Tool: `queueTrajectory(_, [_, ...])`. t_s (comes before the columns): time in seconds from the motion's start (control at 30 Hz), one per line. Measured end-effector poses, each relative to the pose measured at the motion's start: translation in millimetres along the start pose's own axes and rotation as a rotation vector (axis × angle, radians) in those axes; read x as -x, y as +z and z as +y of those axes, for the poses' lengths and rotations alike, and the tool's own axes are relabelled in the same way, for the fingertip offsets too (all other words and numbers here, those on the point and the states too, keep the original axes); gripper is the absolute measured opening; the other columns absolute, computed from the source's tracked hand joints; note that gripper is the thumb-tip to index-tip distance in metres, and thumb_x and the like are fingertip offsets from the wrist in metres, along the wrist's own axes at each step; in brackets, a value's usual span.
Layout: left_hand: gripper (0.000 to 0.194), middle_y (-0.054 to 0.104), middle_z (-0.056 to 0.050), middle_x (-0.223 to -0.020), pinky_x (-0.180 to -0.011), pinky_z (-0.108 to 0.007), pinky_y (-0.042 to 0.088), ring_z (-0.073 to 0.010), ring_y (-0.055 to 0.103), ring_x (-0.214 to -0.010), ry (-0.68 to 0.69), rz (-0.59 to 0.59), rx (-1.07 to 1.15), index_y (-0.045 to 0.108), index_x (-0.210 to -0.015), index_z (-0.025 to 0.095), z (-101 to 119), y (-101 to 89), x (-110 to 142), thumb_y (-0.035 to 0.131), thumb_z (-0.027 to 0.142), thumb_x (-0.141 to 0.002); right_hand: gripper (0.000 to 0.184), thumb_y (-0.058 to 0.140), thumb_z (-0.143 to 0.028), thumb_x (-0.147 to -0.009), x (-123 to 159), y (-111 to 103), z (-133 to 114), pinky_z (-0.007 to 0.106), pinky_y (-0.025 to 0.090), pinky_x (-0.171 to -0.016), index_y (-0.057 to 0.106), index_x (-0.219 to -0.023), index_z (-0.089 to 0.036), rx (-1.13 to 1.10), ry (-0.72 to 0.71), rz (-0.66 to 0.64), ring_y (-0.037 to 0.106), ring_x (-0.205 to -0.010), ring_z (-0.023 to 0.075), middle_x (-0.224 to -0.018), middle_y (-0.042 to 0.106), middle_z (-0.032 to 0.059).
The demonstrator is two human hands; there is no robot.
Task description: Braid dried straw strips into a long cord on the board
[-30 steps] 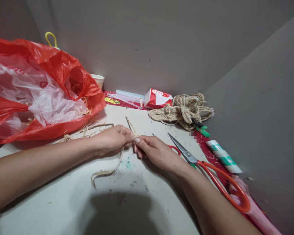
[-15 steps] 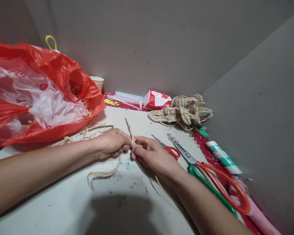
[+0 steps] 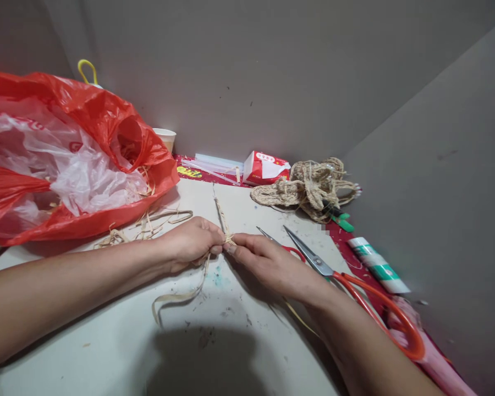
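Note:
Between my two hands stands a thin straw braid (image 3: 221,215), its tip pointing away from me. My left hand (image 3: 196,242) pinches its lower end with thumb and curled fingers. Right beside it, my right hand (image 3: 260,257) is closed on the same spot, thumb and forefinger pressed together; the exact grip is partly hidden. A loose straw strand (image 3: 177,297) trails from below my left hand and curls on the white table. Another strand (image 3: 301,318) comes out from under my right wrist.
A red plastic bag (image 3: 82,115) with clear plastic and straw lies left, straw scraps (image 3: 119,236) beside it. At the back are a paper cup (image 3: 165,137), tissue pack (image 3: 266,168) and woven straw pieces (image 3: 303,190). Large scissors (image 3: 317,263), small red scissors (image 3: 292,252) and a green-white roll (image 3: 377,265) lie right.
My right hand's fingers opened slightly, shifted around the braid's base, then closed again beside my left hand. More of the braid shows above my fingers; a strand appeared under my right wrist.

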State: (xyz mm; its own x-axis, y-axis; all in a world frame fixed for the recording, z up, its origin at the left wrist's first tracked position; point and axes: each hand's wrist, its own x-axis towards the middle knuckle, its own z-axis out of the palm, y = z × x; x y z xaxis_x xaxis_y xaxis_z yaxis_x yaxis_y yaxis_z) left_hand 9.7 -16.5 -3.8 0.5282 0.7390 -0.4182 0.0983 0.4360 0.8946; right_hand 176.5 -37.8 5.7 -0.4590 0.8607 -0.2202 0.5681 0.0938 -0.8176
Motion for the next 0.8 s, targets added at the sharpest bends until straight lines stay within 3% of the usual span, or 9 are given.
queueTrajectory(0.1, [0.019, 0.035, 0.007, -0.041, -0.034, -0.022, 0.011, -0.0031, 0.02, -0.03, 0.019, 0.013, -0.036, 0.045, -0.052, 0.017, 0, 2.0, 1, 0.047, 0.015, -0.071, 0.031, 0.04, -0.036, -0.091, 0, -2, 3, 0.027, 0.038, -0.065, 0.061, -0.079, -0.017, 0.065, -0.03, 0.007, 0.049, -0.069, 0.0161, -0.073, 0.058, 0.0023])
queueTrajectory(0.23, [0.02, 0.036, 0.008, -0.04, -0.036, -0.02, 0.014, -0.0031, 0.02, -0.032, 0.041, 0.038, -0.097, 0.05, -0.056, 0.015, 1, 4.5, 0, 0.045, 0.014, -0.075, 0.033, 0.039, -0.035, -0.091, -3, -3, 9, 0.025, 0.036, -0.062, 0.054, -0.068, -0.018, 0.053, -0.019, 0.011, 0.044, -0.061, 0.013, -0.063, 0.05, -0.0012])
queueTrajectory(0.37, [0.018, 0.041, 0.006, -0.046, -0.042, -0.018, 0.023, -0.0052, 0.03, -0.042, 0.18, 0.095, -0.295, 0.055, -0.061, 0.014, -2, 2.1, -1, 0.048, 0.019, -0.077, 0.036, 0.045, -0.041, -0.088, -5, -2, 14, 0.021, 0.023, -0.042, 0.042, -0.058, -0.02, -0.274, 0.092, -0.031, 0.027, -0.044, 0.0078, -0.051, 0.036, -0.0066])
queueTrajectory(0.5, [0.022, 0.051, 0.003, -0.052, -0.049, -0.018, 0.031, -0.0082, 0.041, -0.048, 0.274, 0.12, -0.508, 0.061, -0.064, 0.014, -6, -1.3, -1, 0.047, 0.022, -0.08, 0.032, 0.051, -0.036, -0.081, -7, 5, 12, 0.021, 0.008, -0.036, 0.042, -0.054, -0.02, -0.65, 0.25, -0.059, 0.014, -0.035, 0.0051, -0.04, 0.027, -0.0102])
queueTrajectory(0.63, [0.025, 0.066, -0.003, -0.07, -0.063, -0.019, 0.04, -0.012, 0.056, -0.064, 0.26, 0.009, -0.533, 0.067, -0.072, 0.013, -2, -5.6, 0, 0.046, 0.023, -0.082, 0.019, 0.052, -0.026, -0.071, -8, 12, 4, 0.019, 0.007, -0.033, 0.052, -0.055, -0.017, -0.729, 0.31, 0.049, 0.013, -0.032, 0.0035, -0.036, 0.029, -0.0107])
queueTrajectory(0.8, [0.025, 0.064, 0.0, -0.067, -0.056, -0.017, 0.034, -0.0099, 0.05, -0.057, 0.204, -0.092, -0.666, 0.07, -0.08, 0.014, 12, -14.5, 2, 0.048, 0.025, -0.081, 0.018, 0.048, -0.022, -0.069, -7, 15, -2, 0.019, 0.008, -0.033, 0.054, -0.053, -0.016, -0.706, 0.322, 0.113, 0.015, -0.03, 0.0033, -0.032, 0.029, -0.01])
